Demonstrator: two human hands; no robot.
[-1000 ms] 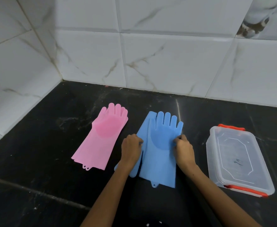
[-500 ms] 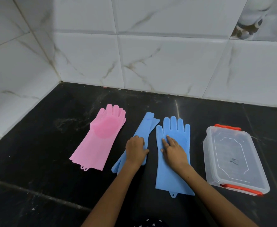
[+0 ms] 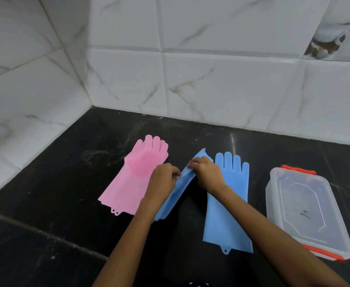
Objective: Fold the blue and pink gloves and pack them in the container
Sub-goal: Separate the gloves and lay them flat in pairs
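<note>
Two blue gloves lie on the black counter (image 3: 62, 183). One blue glove (image 3: 228, 214) is flat, fingers pointing to the wall, under my right forearm. The other blue glove (image 3: 180, 187) is narrow and slanted, between the pink and the flat blue one. My left hand (image 3: 162, 181) pinches its middle and my right hand (image 3: 206, 172) grips it near its far end. The pink gloves (image 3: 137, 175) lie flat to the left, fingers toward the wall. A clear lidded container (image 3: 306, 212) with orange clips stands at the right.
White marble-look tiled walls (image 3: 211, 83) close the counter at the back and on the left, meeting in a corner. A seam crosses the counter near the front left.
My right hand has left the flat blue glove and moved left onto the slanted blue glove. My left hand stays on that glove. The view has tilted up a little.
</note>
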